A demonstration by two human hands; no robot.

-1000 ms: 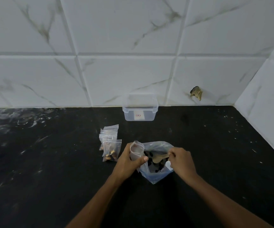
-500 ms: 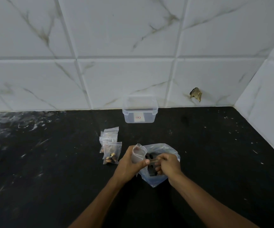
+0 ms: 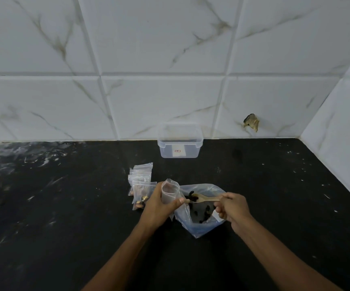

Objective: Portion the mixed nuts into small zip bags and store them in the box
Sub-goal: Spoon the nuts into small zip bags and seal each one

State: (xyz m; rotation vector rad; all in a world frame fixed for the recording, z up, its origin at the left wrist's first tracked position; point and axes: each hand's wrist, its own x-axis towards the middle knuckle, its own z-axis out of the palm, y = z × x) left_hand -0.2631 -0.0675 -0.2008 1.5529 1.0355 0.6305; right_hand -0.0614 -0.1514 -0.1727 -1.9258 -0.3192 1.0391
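The left hand (image 3: 159, 206) is closed around a small zip bag (image 3: 170, 191), held upright with its mouth open; its contents cannot be made out. The right hand (image 3: 232, 208) grips the handle of a wooden spoon (image 3: 203, 198) carrying dark pieces beside that mouth. Below lies the large clear bag (image 3: 199, 225) on the black worktop (image 3: 65, 217), containing dark nut pieces. Filled small bags (image 3: 141, 185) lie just left. The clear box (image 3: 179, 143) stands open at the wall, well apart.

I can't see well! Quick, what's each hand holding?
Left hand: closed around a small open zip bag.
Right hand: closed on a wooden spoon.
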